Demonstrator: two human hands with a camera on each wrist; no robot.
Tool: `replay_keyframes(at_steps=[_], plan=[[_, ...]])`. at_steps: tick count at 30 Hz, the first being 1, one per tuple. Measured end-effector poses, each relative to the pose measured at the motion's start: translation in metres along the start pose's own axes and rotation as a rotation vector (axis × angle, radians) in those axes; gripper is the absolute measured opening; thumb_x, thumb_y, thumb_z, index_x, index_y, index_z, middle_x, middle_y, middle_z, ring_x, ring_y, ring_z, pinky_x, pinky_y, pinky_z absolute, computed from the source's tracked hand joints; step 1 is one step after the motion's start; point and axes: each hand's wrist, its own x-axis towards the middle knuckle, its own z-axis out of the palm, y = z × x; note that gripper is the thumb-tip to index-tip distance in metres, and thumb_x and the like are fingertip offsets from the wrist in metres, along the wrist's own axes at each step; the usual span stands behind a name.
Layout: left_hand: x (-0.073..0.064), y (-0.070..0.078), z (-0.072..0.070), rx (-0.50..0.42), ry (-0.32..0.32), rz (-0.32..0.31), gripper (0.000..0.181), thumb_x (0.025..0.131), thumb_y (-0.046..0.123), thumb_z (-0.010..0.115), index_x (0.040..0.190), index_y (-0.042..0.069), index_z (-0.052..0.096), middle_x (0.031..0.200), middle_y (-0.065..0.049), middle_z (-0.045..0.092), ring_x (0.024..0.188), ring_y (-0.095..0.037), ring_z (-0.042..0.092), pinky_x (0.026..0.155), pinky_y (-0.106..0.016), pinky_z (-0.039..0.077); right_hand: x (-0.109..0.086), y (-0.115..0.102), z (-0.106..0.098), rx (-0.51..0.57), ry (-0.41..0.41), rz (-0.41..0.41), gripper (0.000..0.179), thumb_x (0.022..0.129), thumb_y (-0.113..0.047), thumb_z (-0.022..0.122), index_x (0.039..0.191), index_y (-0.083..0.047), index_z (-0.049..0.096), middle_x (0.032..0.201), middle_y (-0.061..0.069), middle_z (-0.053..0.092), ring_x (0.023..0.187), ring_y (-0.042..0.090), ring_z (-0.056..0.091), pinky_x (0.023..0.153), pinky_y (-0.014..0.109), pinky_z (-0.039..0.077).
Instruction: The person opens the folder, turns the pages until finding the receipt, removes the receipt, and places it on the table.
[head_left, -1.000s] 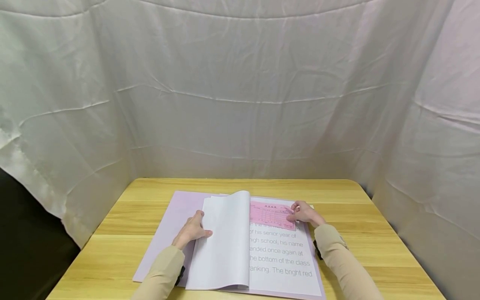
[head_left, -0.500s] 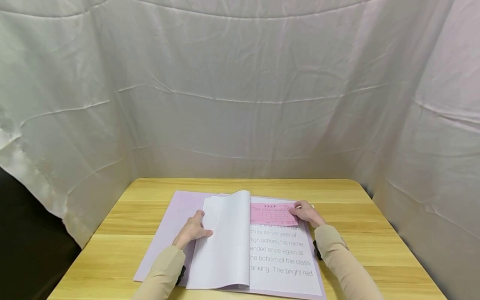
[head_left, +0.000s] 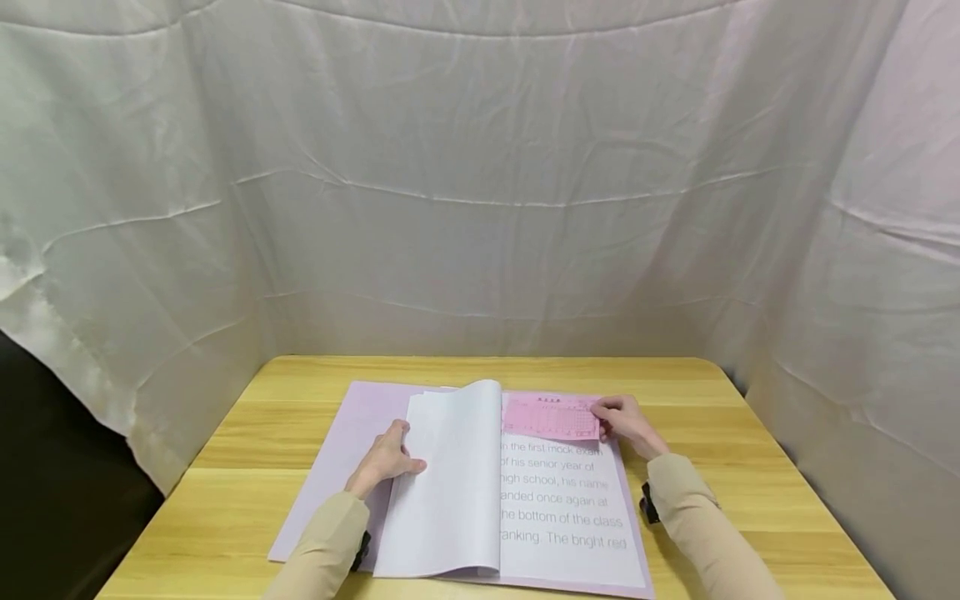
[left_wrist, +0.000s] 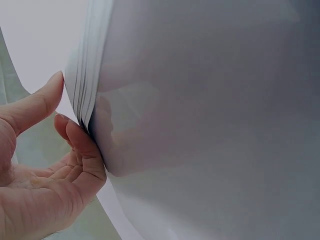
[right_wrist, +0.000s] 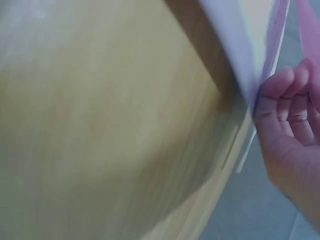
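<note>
A large book lies open, its pale purple cover (head_left: pixel 330 483) spread beneath white pages. My left hand (head_left: pixel 385 460) grips the outer edge of the turned white pages (head_left: pixel 450 492), which curve up toward the spine. In the left wrist view the thumb and curled fingers (left_wrist: pixel 85 150) sit at either side of several layered sheets (left_wrist: pixel 85 80). At the top of the printed right page (head_left: pixel 558 517), a pink paper slip (head_left: pixel 551 417) bears a grid of lines. My right hand (head_left: pixel 628 425) pinches its right end. The slip's small print is unreadable.
The book rests on a wood-grain table (head_left: pixel 240 433) with rounded far corners. Pale grey fabric (head_left: pixel 480 208) hangs behind and along both sides. A dark area (head_left: pixel 60 467) shows at lower left, beyond the table edge.
My right hand has shifted slightly right and the pink slip has moved up and right, showing the full top printed line. The left hand and turned pages have stayed put.
</note>
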Motion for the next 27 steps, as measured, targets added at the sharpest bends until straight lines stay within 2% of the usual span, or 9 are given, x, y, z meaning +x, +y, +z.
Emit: replay_keyframes(at_steps=[8,13,20,27], plan=[[-0.001,0.003,-0.002,0.007,0.015,0.001,0.080,0.078,0.006,0.083,0.142,-0.012,0.039,0.083,-0.010,0.061,0.071,-0.018,0.055,0.068,-0.031,0.048,-0.008,-0.004,-0.021,0.128,-0.001,-0.077,0.045,0.100,-0.006,0.058,0.130,0.025,0.048,0.077,-0.006,0.069,0.062,0.003,0.061,0.061,0.020,0.056],[-0.003,0.005,-0.004,-0.028,0.006,0.008,0.080,0.078,0.005,0.082,0.143,-0.011,0.039,0.081,-0.008,0.061,0.070,-0.017,0.054,0.065,-0.027,0.045,-0.015,-0.002,-0.042,0.159,-0.032,-0.121,0.041,0.099,-0.003,0.058,0.125,0.027,0.049,0.081,-0.008,0.070,0.068,0.002,0.064,0.065,0.018,0.057],[-0.004,0.006,-0.005,-0.082,0.002,0.021,0.081,0.076,0.003,0.082,0.144,-0.009,0.040,0.081,-0.008,0.061,0.069,-0.017,0.054,0.063,-0.026,0.045,-0.030,0.013,-0.083,0.094,-0.072,-0.120,0.041,0.103,-0.009,0.054,0.127,0.024,0.049,0.090,-0.011,0.069,0.080,0.002,0.065,0.072,0.020,0.058],[-0.005,0.012,-0.011,-0.149,-0.012,0.051,0.081,0.077,0.004,0.081,0.145,-0.008,0.039,0.086,-0.011,0.062,0.069,-0.016,0.056,0.063,-0.026,0.047,-0.048,0.034,-0.116,0.003,-0.029,-0.064,0.039,0.103,-0.008,0.053,0.123,0.025,0.051,0.087,-0.015,0.066,0.079,-0.002,0.064,0.071,0.018,0.058]])
